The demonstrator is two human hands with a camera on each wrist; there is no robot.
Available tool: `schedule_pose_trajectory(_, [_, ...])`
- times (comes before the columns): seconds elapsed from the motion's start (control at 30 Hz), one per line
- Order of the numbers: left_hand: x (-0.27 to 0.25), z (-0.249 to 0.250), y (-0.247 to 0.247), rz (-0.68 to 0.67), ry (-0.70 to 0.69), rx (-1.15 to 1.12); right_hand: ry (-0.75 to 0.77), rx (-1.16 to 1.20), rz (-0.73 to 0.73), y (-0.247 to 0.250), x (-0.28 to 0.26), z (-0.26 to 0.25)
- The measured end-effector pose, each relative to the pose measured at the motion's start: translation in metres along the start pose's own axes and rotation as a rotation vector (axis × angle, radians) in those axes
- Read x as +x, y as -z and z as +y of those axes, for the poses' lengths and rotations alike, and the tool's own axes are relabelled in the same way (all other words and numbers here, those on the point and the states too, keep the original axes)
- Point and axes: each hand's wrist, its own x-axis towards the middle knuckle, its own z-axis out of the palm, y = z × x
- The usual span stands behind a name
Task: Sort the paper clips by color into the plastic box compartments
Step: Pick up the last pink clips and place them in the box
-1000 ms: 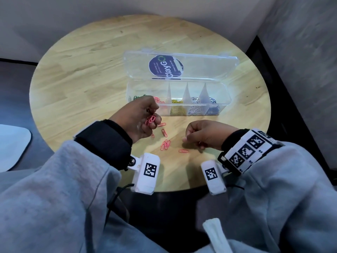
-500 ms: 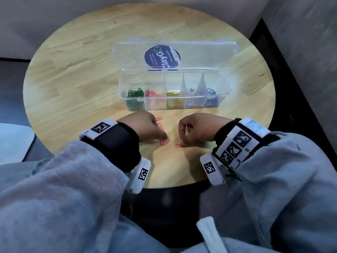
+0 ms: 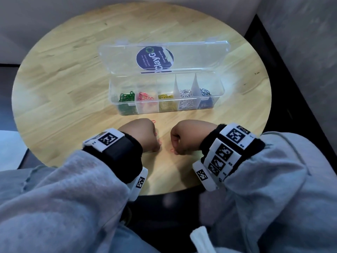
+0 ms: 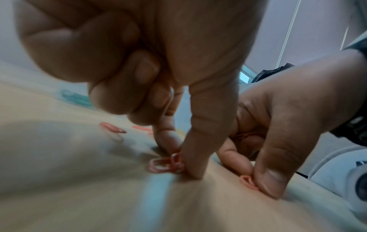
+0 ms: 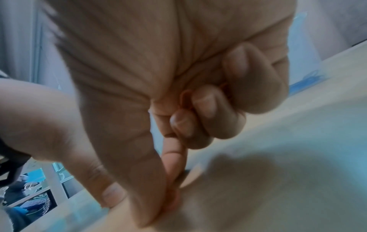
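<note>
The clear plastic box (image 3: 221,88) stands open mid-table; its compartments hold green, pink (image 3: 144,97), yellow, silver and blue clips, left to right. My left hand (image 3: 157,147) is knuckles-up on the wood in front of it. Its thumb and forefinger pinch a small cluster of pink clips (image 4: 168,162) against the table. My right hand (image 3: 175,150), close beside it, pinches one pink clip (image 4: 248,180) on the table with thumb and forefinger. Another pink clip (image 5: 185,97) is tucked under its curled fingers. More loose pink clips (image 4: 112,128) lie beyond the left hand.
The box's lid (image 3: 200,57), with a round blue sticker, leans back behind the compartments. The round wooden table (image 3: 63,88) has its front edge just under my wrists. A dark gap and a grey wall are to the right.
My left hand, held up near the box with pink clips in it, has turned knuckles-up and come down onto the loose clips. The right hand has shifted slightly left onto a clip.
</note>
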Motion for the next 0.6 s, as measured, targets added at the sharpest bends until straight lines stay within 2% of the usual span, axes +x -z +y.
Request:
schedule_pose_trajectory(0.13, [0.001,-0.002,-0.003,-0.034,-0.018,0.006,-0.023,0.004,0.002,-0.002,0.0,0.0])
schedule_pose_trajectory(0.3, [-0.004,-0.002,0.002,-0.047,-0.032,0.023,-0.046,0.107,0.054,0.0,-0.004,0.009])
schedule_pose_trajectory(0.37, [-0.004,-0.007,0.009,-0.094,-0.041,-0.047,-0.048,0.193,0.073,0.005,-0.006,0.013])
schedule_pose_trajectory(0.47, [-0.003,-0.017,0.024,-0.181,-0.064,-0.361,-0.021,0.367,0.086,0.016,-0.008,0.02])
schedule_pose_trajectory(0.6, [-0.006,-0.024,0.04,-0.157,-0.031,-0.942,-0.029,0.729,0.093,0.022,-0.009,0.029])
